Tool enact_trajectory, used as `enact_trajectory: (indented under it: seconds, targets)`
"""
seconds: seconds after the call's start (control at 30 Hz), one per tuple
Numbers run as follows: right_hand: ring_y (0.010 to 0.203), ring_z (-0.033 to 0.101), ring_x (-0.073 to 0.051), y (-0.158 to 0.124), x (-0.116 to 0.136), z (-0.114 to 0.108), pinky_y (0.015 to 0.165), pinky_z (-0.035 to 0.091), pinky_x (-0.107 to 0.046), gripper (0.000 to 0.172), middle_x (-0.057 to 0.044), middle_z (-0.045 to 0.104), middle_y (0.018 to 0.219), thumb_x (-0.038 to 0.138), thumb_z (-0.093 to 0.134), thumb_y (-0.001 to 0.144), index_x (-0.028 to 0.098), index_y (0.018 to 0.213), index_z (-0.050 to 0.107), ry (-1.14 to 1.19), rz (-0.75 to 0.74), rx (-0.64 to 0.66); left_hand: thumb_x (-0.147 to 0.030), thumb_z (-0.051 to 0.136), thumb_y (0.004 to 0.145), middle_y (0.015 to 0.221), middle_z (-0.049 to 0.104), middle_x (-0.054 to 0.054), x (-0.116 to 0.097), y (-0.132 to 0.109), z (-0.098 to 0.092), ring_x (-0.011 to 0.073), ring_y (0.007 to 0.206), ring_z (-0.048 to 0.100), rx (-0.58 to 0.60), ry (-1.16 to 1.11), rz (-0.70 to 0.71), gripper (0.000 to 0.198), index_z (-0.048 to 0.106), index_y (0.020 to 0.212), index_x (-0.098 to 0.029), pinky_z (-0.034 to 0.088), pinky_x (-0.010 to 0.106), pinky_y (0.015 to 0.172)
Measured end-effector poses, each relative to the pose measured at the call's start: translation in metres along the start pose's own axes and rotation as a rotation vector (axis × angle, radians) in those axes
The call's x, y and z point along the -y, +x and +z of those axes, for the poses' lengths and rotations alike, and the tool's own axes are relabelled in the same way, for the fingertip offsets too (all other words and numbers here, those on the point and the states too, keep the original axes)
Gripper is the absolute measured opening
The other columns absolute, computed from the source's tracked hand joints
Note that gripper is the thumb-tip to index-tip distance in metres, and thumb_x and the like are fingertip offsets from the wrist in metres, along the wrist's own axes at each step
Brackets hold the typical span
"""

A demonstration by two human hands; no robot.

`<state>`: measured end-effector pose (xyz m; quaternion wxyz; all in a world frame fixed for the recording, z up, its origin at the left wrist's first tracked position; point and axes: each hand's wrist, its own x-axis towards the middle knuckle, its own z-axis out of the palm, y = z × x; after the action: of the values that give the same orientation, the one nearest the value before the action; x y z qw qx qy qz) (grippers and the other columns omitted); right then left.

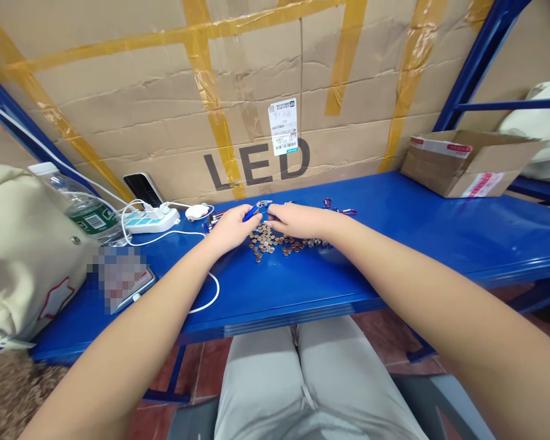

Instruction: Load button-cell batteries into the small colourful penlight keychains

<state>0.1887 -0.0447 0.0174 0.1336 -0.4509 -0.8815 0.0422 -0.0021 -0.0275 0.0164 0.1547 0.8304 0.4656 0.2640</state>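
Note:
My left hand (235, 230) is closed around a slim blue tube-shaped piece (252, 211) with a metal clasp at its far end; it resembles a small keychain flashlight. Close beside it, my right hand (293, 220) has its fingers bent together near the clasp. What its fingertips hold, if anything, is too small to make out. Just in front of and below both hands lies a loose spread of small round coin-like metal discs (262, 242), coppery and silvery. Red and blue carabiner-like clips (347, 212) rest beyond my right forearm. Small dark and red pieces are partly hidden behind my left hand.
The blue metal shelf (421, 226) backs onto a large taped carton (256, 79). At left are a cream bag (22, 244), a water bottle (89, 211), a white power strip (151, 220) with cables and a blurred phone-like device (127, 281). An open cardboard box (462, 165) stands right.

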Motion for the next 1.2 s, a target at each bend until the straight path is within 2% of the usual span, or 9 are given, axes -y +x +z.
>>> enact_trajectory:
  seconds: [0.17, 0.37, 0.53, 0.67, 0.87, 1.03, 1.2]
  targets:
    - [0.067, 0.058, -0.022, -0.002, 0.013, 0.000, 0.054, 0.031, -0.030, 0.031, -0.014, 0.069, 0.089, 0.037, 0.034, 0.096, 0.015, 0.101, 0.055, -0.199, 0.045, 0.028, -0.036, 0.052, 0.088, 0.083, 0.064, 0.002, 0.002, 0.002, 0.001, 0.0178, 0.077, 0.055, -0.008, -0.077, 0.001, 0.022, 0.061, 0.081, -0.017, 0.041, 0.029, 0.073]
    - [0.071, 0.062, -0.024, 0.000, 0.014, -0.002, 0.054, 0.027, -0.031, 0.030, -0.015, 0.069, 0.087, 0.029, 0.033, 0.094, 0.012, 0.105, 0.055, -0.320, 0.079, -0.085, -0.041, 0.056, 0.085, 0.061, 0.051, -0.002, 0.003, 0.000, 0.002, 0.0130, 0.059, 0.045, -0.018, -0.260, -0.035, 0.026, 0.055, 0.072, -0.018, 0.036, 0.025, 0.055]
    - [0.068, 0.060, -0.023, 0.001, 0.003, -0.005, 0.054, 0.023, -0.031, 0.032, -0.015, 0.070, 0.087, 0.032, 0.029, 0.096, 0.013, 0.104, 0.054, -0.316, 0.097, -0.194, -0.039, 0.063, 0.082, 0.054, 0.037, -0.006, 0.003, -0.003, 0.003, 0.0083, 0.046, 0.033, 0.172, -0.531, -0.127, 0.022, 0.055, 0.076, -0.019, 0.028, 0.022, 0.045]
    - [0.068, 0.059, -0.023, 0.002, 0.002, -0.003, 0.054, 0.022, -0.031, 0.032, -0.014, 0.069, 0.086, 0.034, 0.029, 0.097, 0.013, 0.106, 0.050, -0.311, 0.034, -0.186, -0.034, 0.065, 0.082, 0.053, 0.026, -0.009, 0.000, -0.006, 0.001, 0.0048, 0.043, 0.023, 0.353, -0.807, -0.176, 0.022, 0.052, 0.073, -0.018, 0.020, 0.019, 0.042]
    - [0.067, 0.060, -0.024, 0.000, 0.010, -0.004, 0.052, 0.021, -0.031, 0.035, -0.014, 0.068, 0.081, 0.036, 0.026, 0.098, 0.011, 0.109, 0.046, -0.344, 0.017, -0.175, -0.027, 0.062, 0.083, 0.046, 0.023, -0.010, -0.003, -0.007, -0.006, 0.0026, 0.038, 0.017, 0.443, -1.040, -0.278, 0.016, 0.056, 0.072, -0.016, 0.016, 0.015, 0.038]
    - [0.068, 0.062, -0.025, 0.000, 0.011, -0.005, 0.052, 0.020, -0.031, 0.036, -0.014, 0.068, 0.079, 0.035, 0.025, 0.098, 0.010, 0.111, 0.047, -0.393, -0.016, -0.206, -0.027, 0.052, 0.085, 0.043, 0.015, -0.010, -0.001, -0.006, -0.009, 0.0036, 0.037, 0.008, 0.575, -1.196, -0.344, 0.023, 0.049, 0.064, -0.017, 0.015, 0.014, 0.035]
    - [0.068, 0.060, -0.024, 0.001, 0.008, -0.006, 0.054, 0.022, -0.031, 0.032, -0.014, 0.069, 0.081, 0.033, 0.030, 0.096, 0.011, 0.110, 0.049, -0.349, -0.033, -0.239, -0.033, 0.047, 0.088, 0.043, 0.011, -0.010, -0.005, -0.007, -0.013, 0.0041, 0.037, 0.005, 0.554, -1.208, -0.348, 0.034, 0.038, 0.059, -0.019, 0.014, 0.015, 0.034]
